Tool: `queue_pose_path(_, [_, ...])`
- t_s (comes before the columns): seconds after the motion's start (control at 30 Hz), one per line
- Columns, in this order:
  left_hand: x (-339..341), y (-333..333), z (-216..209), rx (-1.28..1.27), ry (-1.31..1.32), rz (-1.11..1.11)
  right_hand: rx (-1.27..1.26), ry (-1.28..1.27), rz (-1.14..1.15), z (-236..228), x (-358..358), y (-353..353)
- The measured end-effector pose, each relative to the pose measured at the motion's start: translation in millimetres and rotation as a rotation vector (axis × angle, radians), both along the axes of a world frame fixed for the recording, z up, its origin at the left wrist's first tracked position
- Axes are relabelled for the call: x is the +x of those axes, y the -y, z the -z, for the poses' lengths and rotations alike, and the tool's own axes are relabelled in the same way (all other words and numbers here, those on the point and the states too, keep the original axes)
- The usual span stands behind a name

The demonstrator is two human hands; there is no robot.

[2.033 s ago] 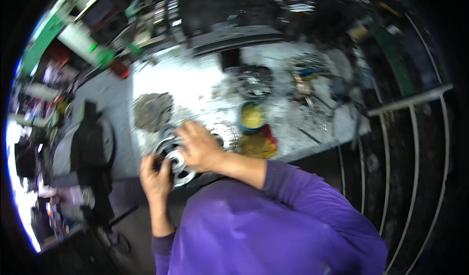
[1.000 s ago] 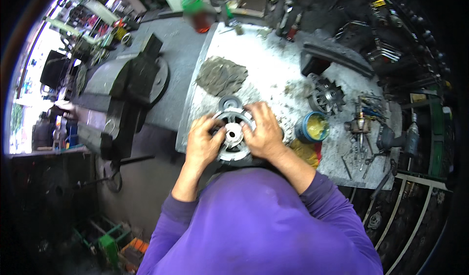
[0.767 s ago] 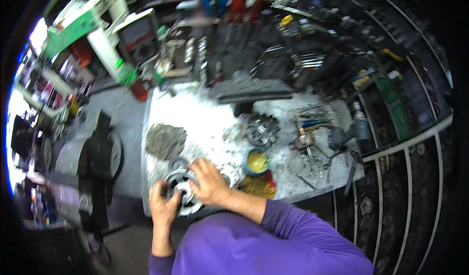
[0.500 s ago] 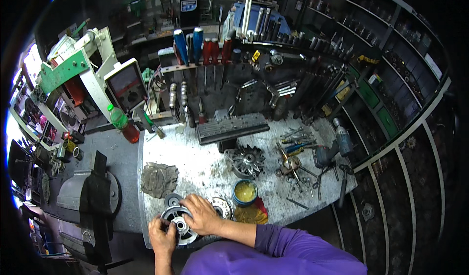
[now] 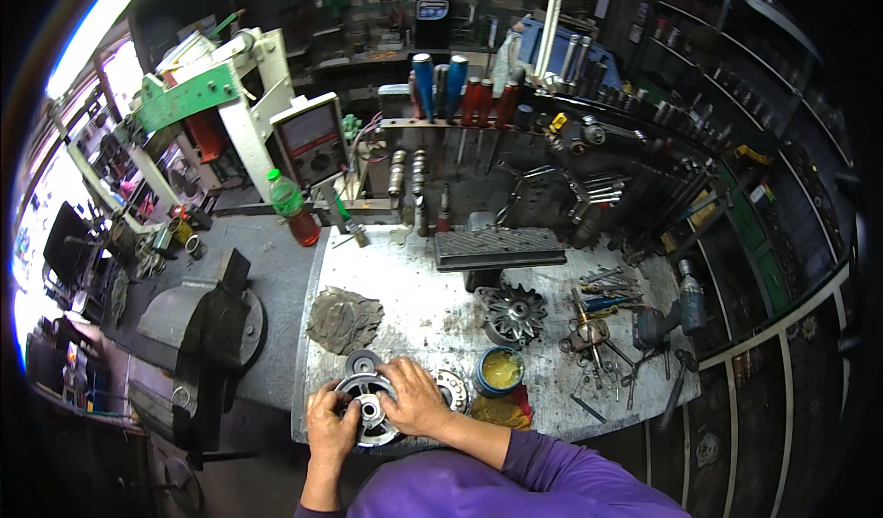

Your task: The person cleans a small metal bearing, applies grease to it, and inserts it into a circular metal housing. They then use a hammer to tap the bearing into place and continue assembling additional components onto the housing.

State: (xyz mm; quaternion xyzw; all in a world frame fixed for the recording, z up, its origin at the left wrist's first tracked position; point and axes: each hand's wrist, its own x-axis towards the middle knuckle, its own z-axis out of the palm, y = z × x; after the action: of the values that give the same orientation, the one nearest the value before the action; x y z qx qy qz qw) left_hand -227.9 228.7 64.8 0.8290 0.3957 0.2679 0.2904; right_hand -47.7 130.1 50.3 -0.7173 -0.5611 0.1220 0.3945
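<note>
- At bench front edge: round metal housing (image 5: 368, 409) flat on metal worktop (image 5: 414, 297), gripped both sides.
- Left hand (image 5: 329, 428) clamped on left rim.
- Right hand (image 5: 416, 398) spread over right rim.
- Grease tub (image 5: 499, 369) just right; grey rag (image 5: 344, 319) behind.

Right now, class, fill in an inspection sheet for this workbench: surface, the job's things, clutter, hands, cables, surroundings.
Surface: pale metal bench top, stained and gritty.
Job's things: round metal housing with a centre hole at the front edge; small dark pulley just behind it.
Clutter: grey rag, finned rotor, tub of yellow grease, loose hand tools, ribbed black block.
Hands: left hand and right hand both grip the housing, one on each side.
Cables: thin wires behind the meter.
Surroundings: bench vise to the left, green-topped bottle, analogue meter, screwdriver rack, shelves at right.
</note>
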Motion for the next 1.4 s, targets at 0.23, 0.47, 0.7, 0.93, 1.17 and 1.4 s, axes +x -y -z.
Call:
queue_pose_path(0.23, [-3.6, -2.5, -4.3, -0.028, 0.027, 0.079, -0.002, 0.033, -0.012, -2.6, 1.4, -0.7])
queue_pose_path(0.47, [-1.2, 0.3, 1.1, -0.145, 0.114, -0.008, 0.014, 0.017, -0.01, -1.6, 2.0, -2.0])
queue_pose_path(0.7, [-4.1, -3.8, 4.3, -0.031, 0.073, 0.05, -0.042, 0.027, -0.001, 0.7, -0.4, -2.3])
queue_pose_path(0.93, [-5.6, -7.0, 6.9, 0.008, 0.049, 0.082, -0.138, 0.058, -0.033, -96.8, 31.4, -22.2])
queue_pose_path(1.17, [-12.3, 4.1, 2.0, 0.093, 0.099, 0.018, 0.561, 0.541, 0.236, -272.7, 221.2, -156.6])
queue_pose_path(1.4, [-32.6, 10.3, -3.7, 0.071, 0.158, -0.058, 0.067, 0.725, 0.522, -306.6, 293.7, -245.8])
